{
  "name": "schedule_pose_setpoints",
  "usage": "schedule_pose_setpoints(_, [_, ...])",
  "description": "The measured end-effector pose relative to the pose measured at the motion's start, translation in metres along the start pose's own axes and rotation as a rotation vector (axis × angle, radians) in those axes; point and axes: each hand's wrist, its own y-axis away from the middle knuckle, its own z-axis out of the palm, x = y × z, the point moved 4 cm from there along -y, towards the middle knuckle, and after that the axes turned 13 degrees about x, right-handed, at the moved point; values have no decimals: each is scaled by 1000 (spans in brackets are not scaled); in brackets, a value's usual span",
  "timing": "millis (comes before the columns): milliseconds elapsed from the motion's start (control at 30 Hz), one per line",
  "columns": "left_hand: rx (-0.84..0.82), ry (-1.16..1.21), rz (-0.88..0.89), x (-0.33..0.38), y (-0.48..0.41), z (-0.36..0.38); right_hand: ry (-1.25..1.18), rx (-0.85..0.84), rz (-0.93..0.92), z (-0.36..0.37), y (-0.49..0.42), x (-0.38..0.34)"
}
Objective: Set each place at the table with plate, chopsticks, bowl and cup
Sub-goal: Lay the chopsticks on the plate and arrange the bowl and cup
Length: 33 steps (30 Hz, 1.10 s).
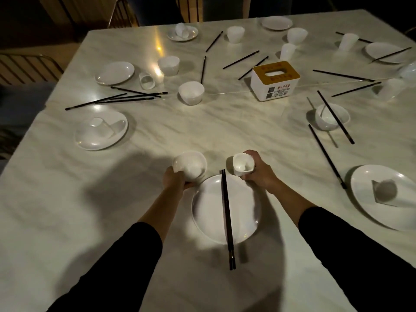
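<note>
1. Head view, hands: my left hand point(174, 177) is curled round the near side of the bowl point(190, 164), just beyond the far-left rim of the plate point(209, 210). My right hand point(258, 172) is wrapped round the cup point(242, 164), just beyond the far-right rim. Neither hand has a finger free.
2. Head view, place: the plate lies in front of me with the chopsticks point(227, 212) laid across its middle. Their handles overhang the near rim toward me.
3. Step in hand, as I judge it: setting the bowl and cup down on either side above the plate. Both look tipped toward me, so I should level them, land each base flat on the counter point(157, 136), then loosen my fingers. I cannot tell whether either base touches yet.
4. Edges: the chopstick tips lie between bowl and cup. A knock from either wrist could roll them off the plate, so I should draw my hands back outward, not across.
5. Room: open counter lies beyond both hands toward the tissue box point(275, 81). A stray chopstick point(327, 156) and another plate point(400, 199) lie off to my right.
</note>
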Motion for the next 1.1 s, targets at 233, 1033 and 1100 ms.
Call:
schedule_pose_setpoints(233, [-47,-98,-10,-11,14,-10,-35,-10,15,-6,3,-3])
schedule_pose_setpoints(1033, [-164,-641,198,-42,17,-24,-12,0,60,-10,14,-2])
schedule_pose_setpoints(1100, [-194,-598,140,-41,18,-25,0,-8,70,-10,15,-4])
